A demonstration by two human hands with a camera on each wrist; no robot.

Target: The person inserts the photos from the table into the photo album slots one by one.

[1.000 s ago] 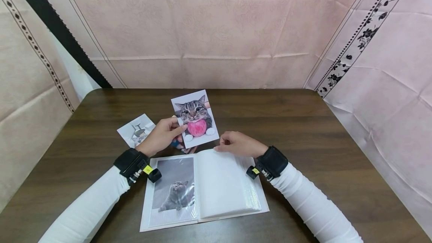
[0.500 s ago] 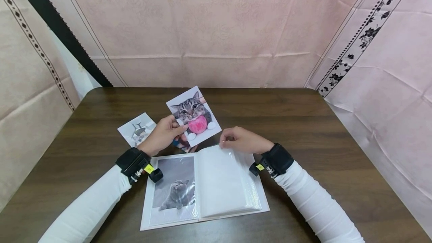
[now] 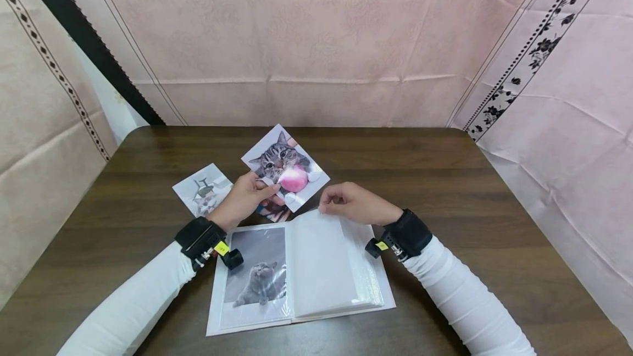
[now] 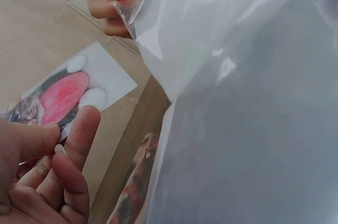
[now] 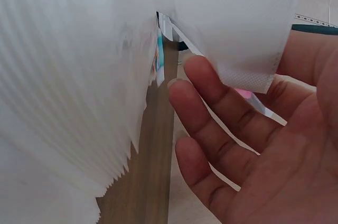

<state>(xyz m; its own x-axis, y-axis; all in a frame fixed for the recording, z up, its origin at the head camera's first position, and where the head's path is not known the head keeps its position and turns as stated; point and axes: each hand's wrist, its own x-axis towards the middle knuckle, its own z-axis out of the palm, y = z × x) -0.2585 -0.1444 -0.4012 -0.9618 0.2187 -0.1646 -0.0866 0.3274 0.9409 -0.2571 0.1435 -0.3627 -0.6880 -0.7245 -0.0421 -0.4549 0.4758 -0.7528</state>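
Observation:
My left hand [image 3: 244,199] pinches a cat photo [image 3: 287,166] by its lower left edge, tilted above the table behind the album. The print shows a tabby cat with a pink ball. An open photo album [image 3: 214,315] lies in front, its left pocket holding a grey cat picture [image 3: 259,284]. With thumb and finger, my right hand [image 3: 358,204] pinches the top corner of the right-hand plastic page [image 3: 321,268]. That page rises off the others, and its clear film [image 4: 153,34] stands at the fingertips in the left wrist view. The right wrist view shows fanned pages [image 5: 58,76] beside the hand.
Another photo [image 3: 201,188] lies on the wooden table [image 3: 420,174], left of my left hand. A colourful print [image 3: 276,211] is partly hidden beneath the held photo. Patterned pink cloth [image 3: 336,43] hangs behind the table's far edge.
The held cat photo has turned clockwise and shifted slightly right, its lower right corner nearer my right hand. My right hand has lifted the page corner a little higher.

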